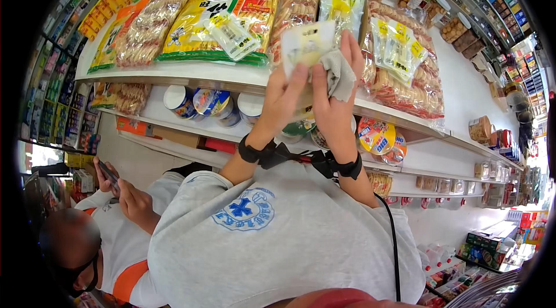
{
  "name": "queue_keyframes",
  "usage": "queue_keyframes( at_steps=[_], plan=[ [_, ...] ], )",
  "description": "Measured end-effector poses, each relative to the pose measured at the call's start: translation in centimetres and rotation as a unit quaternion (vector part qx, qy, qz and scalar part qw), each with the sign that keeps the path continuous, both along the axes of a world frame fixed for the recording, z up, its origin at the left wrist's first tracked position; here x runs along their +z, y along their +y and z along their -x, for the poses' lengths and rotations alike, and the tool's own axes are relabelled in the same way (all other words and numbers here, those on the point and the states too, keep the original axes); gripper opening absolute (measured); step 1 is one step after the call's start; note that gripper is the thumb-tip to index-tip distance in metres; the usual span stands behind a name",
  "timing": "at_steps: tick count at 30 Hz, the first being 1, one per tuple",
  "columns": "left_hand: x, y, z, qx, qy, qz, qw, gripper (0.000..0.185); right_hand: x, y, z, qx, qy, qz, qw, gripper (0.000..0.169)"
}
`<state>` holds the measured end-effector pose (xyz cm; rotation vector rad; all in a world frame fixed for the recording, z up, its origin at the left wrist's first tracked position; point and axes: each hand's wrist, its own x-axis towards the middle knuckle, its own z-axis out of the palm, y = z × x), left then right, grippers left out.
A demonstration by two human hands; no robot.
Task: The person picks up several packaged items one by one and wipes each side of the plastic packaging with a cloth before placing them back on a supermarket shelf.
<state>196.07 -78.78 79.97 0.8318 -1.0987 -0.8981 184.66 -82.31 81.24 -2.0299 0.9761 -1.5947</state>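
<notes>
Between my hands is a small flat plastic food packet (307, 43), pale with yellow print. My left hand (282, 91) grips its lower left edge, thumb on the front. My right hand (336, 91) holds a crumpled grey cloth (339, 74) against the packet's right side. Behind them an open box of similar packets (343, 2) stands on the shelf. More such packets lie on a yellow bag of rice crackers (186, 25) at the left, and others (396, 49) lie on a clear bag of round crackers (428, 86) at the right.
The white shelf's front edge (247, 87) runs below my hands. Tubs and instant noodle bowls (377, 135) stand on the shelf beneath. Jars of biscuits (456, 28) line the right. At the lower left, close by, another person holds a phone (109, 175). A black cable (393, 238) hangs by my right side.
</notes>
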Motion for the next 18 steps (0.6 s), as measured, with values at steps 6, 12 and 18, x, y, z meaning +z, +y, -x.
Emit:
queue_keyframes(
  at_steps=[6,12,18],
  plan=[
    [0.2,-0.6,-0.5,0.128,0.124,0.007,0.984,0.035,-2.2,0.3,-0.1,0.041,-0.054,-0.062,0.996,0.047],
    [-0.4,-1.1,-1.6,0.141,0.145,0.006,0.979,0.033,-3.3,2.2,-0.1,0.214,-0.063,-0.273,0.936,0.029],
    [0.6,-0.6,-0.1,0.128,0.079,0.038,0.988,0.026,-3.6,1.3,1.7,0.095,-0.141,-0.209,0.963,0.023]
  ],
)
